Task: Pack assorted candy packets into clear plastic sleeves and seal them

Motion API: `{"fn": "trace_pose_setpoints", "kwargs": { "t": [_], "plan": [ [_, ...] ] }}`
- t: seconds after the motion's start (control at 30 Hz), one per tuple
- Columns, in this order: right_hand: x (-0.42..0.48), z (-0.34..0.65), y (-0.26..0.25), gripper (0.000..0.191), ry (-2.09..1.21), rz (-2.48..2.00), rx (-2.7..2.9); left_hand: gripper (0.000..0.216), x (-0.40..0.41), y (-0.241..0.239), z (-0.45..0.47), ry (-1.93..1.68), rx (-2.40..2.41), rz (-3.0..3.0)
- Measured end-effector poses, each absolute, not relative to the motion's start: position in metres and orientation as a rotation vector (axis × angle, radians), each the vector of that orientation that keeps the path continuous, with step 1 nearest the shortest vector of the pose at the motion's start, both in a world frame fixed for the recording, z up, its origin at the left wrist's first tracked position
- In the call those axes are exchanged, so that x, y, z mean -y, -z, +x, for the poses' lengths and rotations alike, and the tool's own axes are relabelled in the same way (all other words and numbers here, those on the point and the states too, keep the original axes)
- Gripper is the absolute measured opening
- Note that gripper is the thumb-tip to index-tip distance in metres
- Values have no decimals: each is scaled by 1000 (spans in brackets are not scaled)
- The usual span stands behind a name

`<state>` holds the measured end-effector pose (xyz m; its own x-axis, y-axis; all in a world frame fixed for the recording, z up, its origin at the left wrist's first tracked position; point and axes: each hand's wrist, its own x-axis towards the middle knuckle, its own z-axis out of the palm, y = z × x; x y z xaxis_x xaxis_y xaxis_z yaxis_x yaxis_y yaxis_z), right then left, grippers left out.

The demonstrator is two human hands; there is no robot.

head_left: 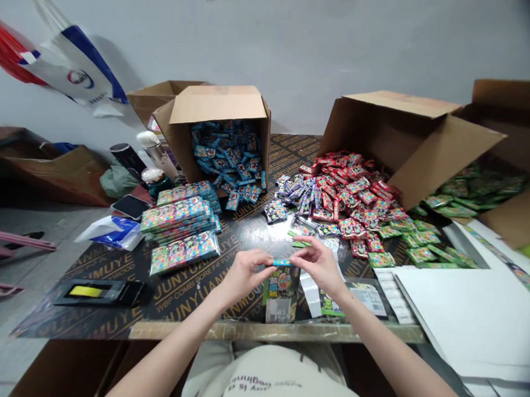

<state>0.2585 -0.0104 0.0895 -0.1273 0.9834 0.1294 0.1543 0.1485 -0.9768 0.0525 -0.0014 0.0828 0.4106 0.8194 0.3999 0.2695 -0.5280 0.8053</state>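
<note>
Both our hands pinch a small blue packet (282, 261): left hand (242, 274), right hand (317, 264). It sits atop an upright clear bag (281, 292) near the table edge (177, 330).

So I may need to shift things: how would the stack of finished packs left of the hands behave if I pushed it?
The stack of packs would probably slide apart rather than move as one: its layers already sit fanned and askew. The glossy wrappers look slippery on the table. Each pack seems thin and light, so likely floppy when lifted.
</note>
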Motion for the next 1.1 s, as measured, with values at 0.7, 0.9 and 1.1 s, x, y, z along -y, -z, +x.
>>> {"fn": "trace_pose_setpoints", "kwargs": {
  "t": [0.7,0.9,1.1],
  "plan": [
    [-8,256,-124,23,-1112,-1194,1919,4,1,-68,69,-1170,-1001,1589],
    [-19,246,-113,25,-1446,-1172,1854,8,3,-67,65,-1122,-980,1728],
    [-26,245,-102,29,-1435,-1205,1853,13,7,-68,74,-1177,-1159,1800]
  ]
}}
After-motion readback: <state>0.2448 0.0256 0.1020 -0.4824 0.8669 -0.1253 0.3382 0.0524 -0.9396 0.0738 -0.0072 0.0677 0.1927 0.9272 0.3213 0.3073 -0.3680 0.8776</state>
